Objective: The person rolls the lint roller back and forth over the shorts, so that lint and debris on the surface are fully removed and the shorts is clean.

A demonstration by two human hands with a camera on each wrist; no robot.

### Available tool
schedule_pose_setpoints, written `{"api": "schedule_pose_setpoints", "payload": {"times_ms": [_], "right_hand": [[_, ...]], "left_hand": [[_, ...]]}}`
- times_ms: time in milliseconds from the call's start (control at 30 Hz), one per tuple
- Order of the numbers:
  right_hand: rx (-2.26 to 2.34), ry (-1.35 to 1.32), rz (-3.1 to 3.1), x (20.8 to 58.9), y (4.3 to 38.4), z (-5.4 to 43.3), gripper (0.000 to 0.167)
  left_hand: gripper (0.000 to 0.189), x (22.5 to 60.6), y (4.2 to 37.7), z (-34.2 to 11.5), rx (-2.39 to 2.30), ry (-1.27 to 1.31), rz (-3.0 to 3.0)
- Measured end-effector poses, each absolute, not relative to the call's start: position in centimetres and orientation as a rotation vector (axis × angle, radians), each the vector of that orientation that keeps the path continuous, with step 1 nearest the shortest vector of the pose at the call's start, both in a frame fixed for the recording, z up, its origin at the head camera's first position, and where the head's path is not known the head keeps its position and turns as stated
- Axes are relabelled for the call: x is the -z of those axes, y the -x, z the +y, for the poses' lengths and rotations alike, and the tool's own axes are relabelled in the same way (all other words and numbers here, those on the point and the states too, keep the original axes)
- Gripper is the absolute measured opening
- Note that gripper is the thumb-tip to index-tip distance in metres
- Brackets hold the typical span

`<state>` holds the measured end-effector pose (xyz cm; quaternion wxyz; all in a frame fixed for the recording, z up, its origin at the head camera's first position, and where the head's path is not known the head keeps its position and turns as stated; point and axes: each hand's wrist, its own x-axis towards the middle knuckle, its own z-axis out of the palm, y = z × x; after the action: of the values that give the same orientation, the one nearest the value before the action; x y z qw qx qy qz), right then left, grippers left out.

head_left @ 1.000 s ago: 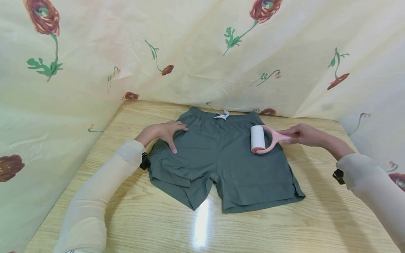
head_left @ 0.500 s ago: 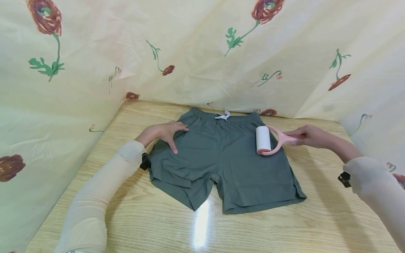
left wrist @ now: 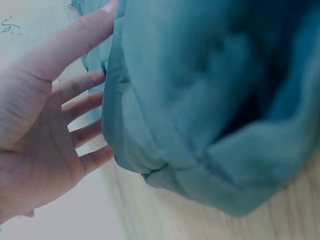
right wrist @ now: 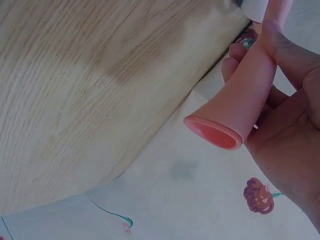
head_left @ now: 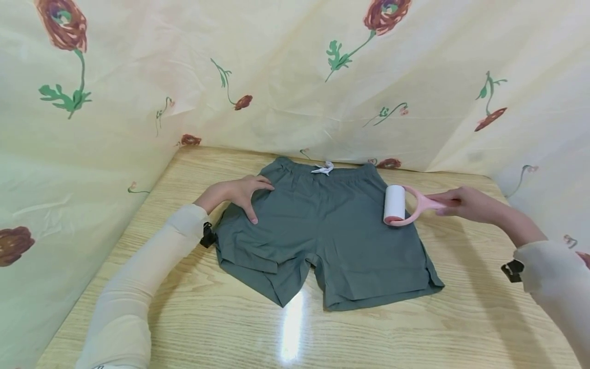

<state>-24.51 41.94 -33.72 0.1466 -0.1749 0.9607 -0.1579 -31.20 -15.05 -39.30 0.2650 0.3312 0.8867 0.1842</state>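
Dark green shorts (head_left: 295,220) with a white drawstring (head_left: 323,168) lie spread on the table, waistband towards the back. My left hand (head_left: 241,196) rests on their left side, thumb and fingers spread; the left wrist view shows its straight fingers (left wrist: 85,106) along the cloth's edge. My right hand (head_left: 470,205) grips the pink handle of a lint roller (head_left: 395,205). Its white roll is upright in the head view and overlaps the right outer edge of the shorts. In the right wrist view the flared hollow handle end (right wrist: 235,100) sticks out below my fingers.
The wood-grain table (head_left: 369,338) reaches around the shorts on all sides, with a bright glare at its front middle. A cream cloth with printed flowers (head_left: 286,61) hangs behind and along both sides. The shorts' left leg hem is folded up unevenly.
My right hand has drawn the lint roller to the right, from the right leg's upper middle to its outer edge. My left hand and the shorts stay where they were.
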Motion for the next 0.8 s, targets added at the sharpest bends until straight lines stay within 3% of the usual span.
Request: {"api": "schedule_pose_setpoints", "payload": {"times_ms": [500, 800], "right_hand": [[0.605, 0.62, 2.932, 33.4, 23.0, 41.7, 0.044], [0.709, 0.618, 3.031, 33.1, 22.8, 38.6, 0.047]], "left_hand": [[0.093, 39.6, 30.6, -15.3, -0.518, -0.891, 2.47], [0.09, 39.7, 30.6, -15.3, -0.547, -0.906, 2.464]]}}
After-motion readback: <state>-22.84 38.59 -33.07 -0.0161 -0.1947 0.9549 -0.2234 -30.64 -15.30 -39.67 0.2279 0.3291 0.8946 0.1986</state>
